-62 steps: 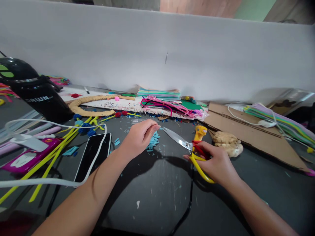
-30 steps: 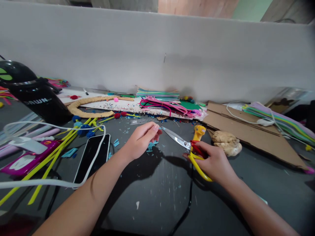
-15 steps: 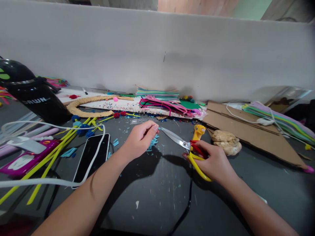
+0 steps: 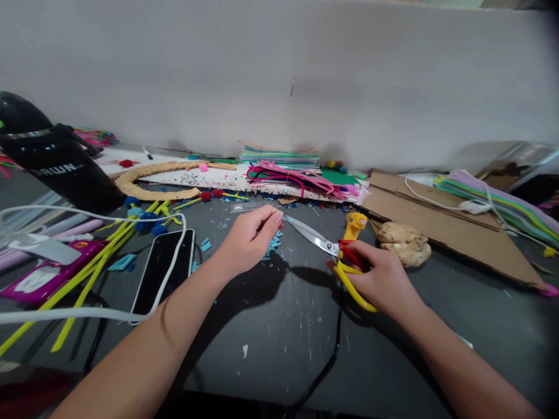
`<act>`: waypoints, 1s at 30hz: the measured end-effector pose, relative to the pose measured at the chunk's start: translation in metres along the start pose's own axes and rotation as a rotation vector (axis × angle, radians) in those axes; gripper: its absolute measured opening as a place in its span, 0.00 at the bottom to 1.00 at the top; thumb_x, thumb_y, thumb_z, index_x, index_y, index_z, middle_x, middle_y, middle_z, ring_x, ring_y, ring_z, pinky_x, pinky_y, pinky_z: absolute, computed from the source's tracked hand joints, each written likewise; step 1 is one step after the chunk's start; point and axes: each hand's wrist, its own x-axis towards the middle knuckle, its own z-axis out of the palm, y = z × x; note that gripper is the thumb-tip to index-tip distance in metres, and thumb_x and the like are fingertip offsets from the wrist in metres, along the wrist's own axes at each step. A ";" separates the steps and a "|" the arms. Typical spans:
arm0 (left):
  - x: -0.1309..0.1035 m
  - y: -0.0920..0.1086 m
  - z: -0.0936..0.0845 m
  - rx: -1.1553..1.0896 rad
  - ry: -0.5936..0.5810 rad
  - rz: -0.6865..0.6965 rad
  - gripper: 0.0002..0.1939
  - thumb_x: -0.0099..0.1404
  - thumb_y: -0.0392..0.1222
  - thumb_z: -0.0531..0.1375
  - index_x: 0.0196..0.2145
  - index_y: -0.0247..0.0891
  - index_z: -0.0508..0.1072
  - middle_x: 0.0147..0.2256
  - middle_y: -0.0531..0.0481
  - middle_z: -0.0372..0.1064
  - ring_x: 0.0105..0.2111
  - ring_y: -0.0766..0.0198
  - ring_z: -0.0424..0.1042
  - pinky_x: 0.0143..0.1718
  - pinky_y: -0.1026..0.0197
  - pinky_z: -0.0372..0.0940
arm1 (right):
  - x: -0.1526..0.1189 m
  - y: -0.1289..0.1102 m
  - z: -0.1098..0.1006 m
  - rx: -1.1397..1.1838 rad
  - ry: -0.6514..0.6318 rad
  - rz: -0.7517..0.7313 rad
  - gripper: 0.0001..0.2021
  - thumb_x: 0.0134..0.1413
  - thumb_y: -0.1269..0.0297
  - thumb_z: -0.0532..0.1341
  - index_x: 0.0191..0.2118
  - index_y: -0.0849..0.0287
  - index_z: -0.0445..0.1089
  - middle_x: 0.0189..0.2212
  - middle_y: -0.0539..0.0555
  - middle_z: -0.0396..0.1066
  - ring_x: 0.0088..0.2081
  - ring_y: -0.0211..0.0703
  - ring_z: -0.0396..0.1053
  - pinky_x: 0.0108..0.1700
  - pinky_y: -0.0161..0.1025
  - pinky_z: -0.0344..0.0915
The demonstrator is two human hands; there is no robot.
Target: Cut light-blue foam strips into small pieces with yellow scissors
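Observation:
In my right hand [image 4: 373,276] is a pair of scissors [image 4: 312,235] with red and yellow handles, the blades pointing left and nearly closed. Their tips meet the fingertips of my left hand [image 4: 253,238], which is closed in a pinch. A small light-blue piece [image 4: 285,217] shows at those fingertips, between them and the blade tips; most of it is hidden. Beneath the left hand, cut light-blue scraps [image 4: 273,244] lie in a small heap on the dark table [image 4: 271,361].
A yellow glue gun [image 4: 356,223] and a pale lumpy object [image 4: 404,243] sit by the scissors. Cardboard [image 4: 454,233] lies right. On the left are a phone [image 4: 163,270], a white cable [image 4: 87,315], yellow pipe cleaners [image 4: 94,270] and a black bottle [image 4: 65,166]. Pink pipe cleaners [image 4: 292,176] lie behind.
The view has tipped slightly downward. Both hands keep nearly the same pose, with the scissor tips still at the left fingertips.

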 end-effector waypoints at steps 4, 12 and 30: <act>0.000 0.000 0.000 0.005 0.011 -0.002 0.15 0.73 0.48 0.50 0.32 0.37 0.67 0.28 0.52 0.64 0.30 0.65 0.65 0.32 0.63 0.60 | 0.000 0.001 0.000 -0.009 0.000 0.002 0.14 0.49 0.53 0.65 0.35 0.60 0.74 0.22 0.49 0.68 0.24 0.37 0.61 0.26 0.34 0.58; -0.001 -0.001 0.001 -0.008 0.003 -0.005 0.15 0.73 0.48 0.50 0.32 0.37 0.68 0.29 0.51 0.65 0.30 0.65 0.66 0.32 0.63 0.61 | -0.001 0.001 -0.001 -0.010 -0.021 0.005 0.13 0.49 0.56 0.65 0.37 0.60 0.74 0.22 0.48 0.66 0.24 0.36 0.59 0.27 0.34 0.57; -0.001 0.001 0.001 -0.005 -0.006 -0.019 0.16 0.73 0.48 0.50 0.31 0.37 0.67 0.28 0.53 0.63 0.30 0.67 0.62 0.31 0.63 0.57 | -0.002 -0.002 -0.002 -0.018 -0.017 0.011 0.13 0.49 0.54 0.66 0.33 0.59 0.72 0.20 0.46 0.62 0.24 0.35 0.56 0.26 0.33 0.55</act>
